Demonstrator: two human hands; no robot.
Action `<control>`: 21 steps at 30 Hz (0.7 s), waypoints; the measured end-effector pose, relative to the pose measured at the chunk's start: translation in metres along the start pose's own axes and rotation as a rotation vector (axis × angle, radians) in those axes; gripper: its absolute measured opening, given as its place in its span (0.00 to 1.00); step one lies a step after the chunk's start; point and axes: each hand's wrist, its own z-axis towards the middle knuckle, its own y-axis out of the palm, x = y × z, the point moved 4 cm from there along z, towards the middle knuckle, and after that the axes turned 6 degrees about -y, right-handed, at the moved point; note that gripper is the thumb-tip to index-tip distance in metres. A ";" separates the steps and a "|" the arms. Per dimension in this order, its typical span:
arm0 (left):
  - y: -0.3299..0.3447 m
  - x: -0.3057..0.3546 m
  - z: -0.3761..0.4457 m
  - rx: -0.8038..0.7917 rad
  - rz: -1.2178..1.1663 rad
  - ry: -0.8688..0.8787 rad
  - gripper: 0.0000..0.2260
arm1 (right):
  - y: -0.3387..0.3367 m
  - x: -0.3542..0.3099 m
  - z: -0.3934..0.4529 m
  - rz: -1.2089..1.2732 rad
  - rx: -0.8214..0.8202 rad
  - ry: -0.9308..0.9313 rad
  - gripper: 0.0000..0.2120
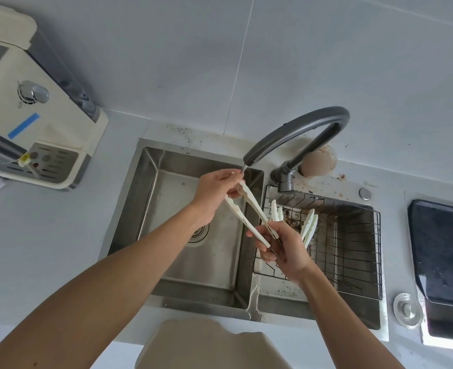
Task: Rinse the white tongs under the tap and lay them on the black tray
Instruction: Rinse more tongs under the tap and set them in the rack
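The left hand [214,193] is pinching the tips of the white tongs [249,213] just below the tap [294,134] spout, while the right hand [283,249] is gripping their hinged end (arms spread apart, faintly stained), over the sink [166,209].

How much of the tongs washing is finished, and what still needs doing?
Nothing looks finished yet. Right now the left hand and right hand hold the white tongs under the tap, over the sink, with a thin stream running. Still left: laying them on the black tray, which holds no tongs.
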 end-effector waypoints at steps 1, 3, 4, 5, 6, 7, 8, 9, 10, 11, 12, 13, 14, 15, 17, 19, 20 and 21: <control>0.000 0.001 -0.001 0.009 -0.030 -0.008 0.10 | 0.000 -0.001 0.000 0.004 0.001 0.003 0.25; 0.001 0.002 -0.001 -0.009 -0.139 -0.060 0.14 | 0.002 -0.002 -0.001 0.017 0.002 0.010 0.26; 0.000 0.001 0.000 -0.031 -0.210 -0.103 0.17 | 0.002 -0.003 -0.002 0.030 0.003 0.011 0.26; 0.000 0.001 0.000 -0.052 -0.265 -0.137 0.17 | 0.002 -0.003 -0.002 0.049 0.009 0.008 0.26; 0.000 0.001 -0.001 -0.068 -0.290 -0.157 0.16 | 0.002 -0.003 -0.002 0.074 0.021 0.002 0.26; 0.000 0.001 -0.002 -0.072 -0.277 -0.165 0.15 | -0.001 -0.003 -0.002 0.098 0.041 -0.003 0.26; 0.000 0.001 -0.003 -0.073 -0.254 -0.170 0.14 | -0.003 -0.003 -0.001 0.117 0.058 -0.006 0.25; 0.000 0.001 -0.004 -0.073 -0.232 -0.177 0.14 | -0.005 -0.002 -0.001 0.130 0.067 -0.006 0.25; 0.000 0.000 -0.005 -0.082 -0.234 -0.192 0.16 | -0.007 -0.001 -0.001 0.137 0.066 -0.003 0.24; 0.000 -0.002 -0.005 -0.093 -0.262 -0.216 0.18 | -0.007 -0.001 -0.001 0.140 0.057 0.001 0.23; 0.000 -0.003 -0.004 -0.105 -0.306 -0.240 0.19 | -0.007 -0.001 -0.002 0.147 0.044 0.004 0.22; -0.001 -0.004 -0.004 -0.117 -0.343 -0.260 0.20 | -0.006 -0.001 -0.002 0.157 0.030 0.007 0.21; -0.001 -0.004 -0.003 -0.128 -0.367 -0.280 0.20 | -0.004 -0.001 -0.002 0.168 0.012 0.010 0.21; -0.001 -0.003 -0.003 -0.143 -0.371 -0.289 0.20 | -0.002 -0.001 -0.003 0.181 -0.010 0.017 0.20; -0.002 -0.001 -0.003 -0.187 -0.334 -0.292 0.16 | 0.003 0.002 -0.003 0.231 -0.053 0.041 0.19; -0.006 -0.001 -0.001 -0.216 -0.267 -0.303 0.17 | 0.005 0.006 -0.003 0.323 -0.082 0.072 0.19; -0.008 -0.003 0.001 -0.217 -0.234 -0.312 0.19 | 0.006 0.008 -0.003 0.371 -0.091 0.096 0.20; -0.009 -0.004 0.001 -0.225 -0.196 -0.312 0.20 | 0.008 0.011 -0.002 0.412 -0.100 0.121 0.22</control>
